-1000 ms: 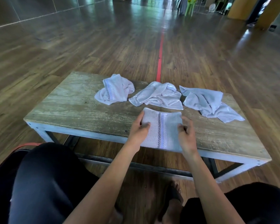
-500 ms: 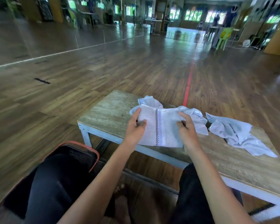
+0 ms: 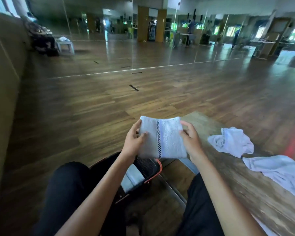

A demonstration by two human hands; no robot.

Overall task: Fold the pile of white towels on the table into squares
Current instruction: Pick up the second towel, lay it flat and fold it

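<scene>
A folded white towel (image 3: 163,138) with a dark checkered stripe is held in the air, off the table's left end. My left hand (image 3: 134,142) grips its left edge, thumb on top. My right hand (image 3: 191,140) grips its right edge. Below it a black basket with an orange rim (image 3: 148,166) stands on the floor, and a folded towel (image 3: 132,179) lies inside. Two crumpled white towels lie on the wooden table (image 3: 245,188): one (image 3: 232,142) near its left end, another (image 3: 279,172) further right.
My legs in black trousers (image 3: 65,193) flank the basket. Wooden floor spreads ahead to a mirrored wall. A tan wall (image 3: 3,99) runs along the left. A small white table (image 3: 65,45) stands far off at the left.
Both hands lifted the folded towel off the table and carried it left, over the basket. My view swung left, so the table now lies at the right.
</scene>
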